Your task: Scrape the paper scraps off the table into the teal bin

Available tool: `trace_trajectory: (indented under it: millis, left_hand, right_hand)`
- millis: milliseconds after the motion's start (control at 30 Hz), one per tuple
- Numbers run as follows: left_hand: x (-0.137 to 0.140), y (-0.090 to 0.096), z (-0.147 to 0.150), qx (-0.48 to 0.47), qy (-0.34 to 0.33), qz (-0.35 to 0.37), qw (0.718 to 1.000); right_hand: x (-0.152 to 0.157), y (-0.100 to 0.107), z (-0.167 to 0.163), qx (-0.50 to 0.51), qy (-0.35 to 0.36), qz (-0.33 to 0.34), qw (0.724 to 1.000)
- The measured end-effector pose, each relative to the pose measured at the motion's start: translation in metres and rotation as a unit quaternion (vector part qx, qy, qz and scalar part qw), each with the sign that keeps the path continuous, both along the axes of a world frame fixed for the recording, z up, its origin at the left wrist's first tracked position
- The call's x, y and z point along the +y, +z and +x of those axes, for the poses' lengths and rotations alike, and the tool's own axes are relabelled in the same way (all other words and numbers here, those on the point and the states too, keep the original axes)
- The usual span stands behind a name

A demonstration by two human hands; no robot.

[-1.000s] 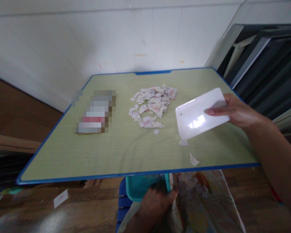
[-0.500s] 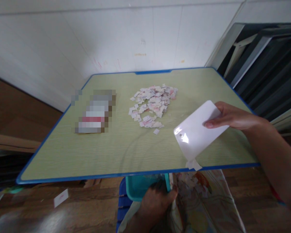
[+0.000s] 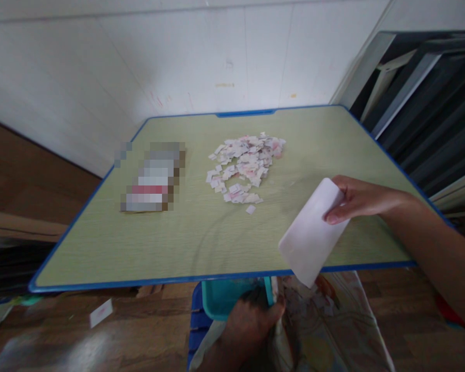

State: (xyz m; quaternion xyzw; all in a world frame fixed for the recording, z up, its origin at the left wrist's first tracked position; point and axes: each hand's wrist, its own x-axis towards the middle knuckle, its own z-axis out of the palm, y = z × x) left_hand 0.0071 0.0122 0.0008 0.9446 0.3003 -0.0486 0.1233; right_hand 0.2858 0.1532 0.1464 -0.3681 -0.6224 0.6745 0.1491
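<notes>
My right hand point(image 3: 358, 199) is closed on a thin white plastic sheet point(image 3: 313, 235) with rounded corners. The sheet tilts down, its low corner past the table's blue front edge, above an open patterned plastic bag point(image 3: 318, 351). Small pale scraps show in the bag's mouth. Below the table, my left hand point(image 3: 250, 323) grips the bag's edge together with the rim of a teal plastic bin point(image 3: 213, 299); its fingers are partly hidden in shadow. A pile of paper scraps point(image 3: 251, 150) lies mid-table, with one loose scrap point(image 3: 250, 209) in front.
On the table's left lies a blurred-out flat item point(image 3: 153, 178). The green table point(image 3: 120, 248) stands against a white wall. A blue slatted stool point(image 3: 196, 320) is beneath the bin. A white paper piece point(image 3: 101, 313) lies on the wooden floor. Dark panels point(image 3: 437, 93) lean at right.
My right hand has brought the white sheet nearer and lower, tipping it over the front edge. The scraps at that edge have left the table top. My left hand has stayed in place.
</notes>
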Motion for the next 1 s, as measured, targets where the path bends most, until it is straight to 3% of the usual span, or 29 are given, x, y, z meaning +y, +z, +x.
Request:
trace_trajectory:
  millis: [367, 600, 700, 833, 1000]
  left_hand:
    - [0.001, -0.003, -0.001, -0.014, 0.007, -0.04, 0.999]
    - [0.002, 0.007, 0.008, 0.0, 0.019, -0.039, 0.999]
    - [0.002, 0.01, 0.009, 0.01, 0.017, -0.036, 0.999]
    - [0.003, 0.016, 0.009, 0.027, 0.016, -0.06, 0.998]
    - [0.005, 0.02, 0.008, 0.01, 0.005, -0.084, 0.996]
  right_hand:
    - [0.0, 0.004, 0.007, 0.041, -0.095, 0.029, 0.994]
    - [0.0, 0.002, 0.005, 0.087, -0.148, 0.055, 0.984]
    - [-0.001, 0.001, 0.005, 0.126, -0.242, 0.08, 0.959]
    - [-0.001, 0.003, 0.0, 0.189, -0.393, 0.131, 0.89]
    - [0.006, 0.005, -0.004, 0.224, -0.473, 0.171, 0.835]
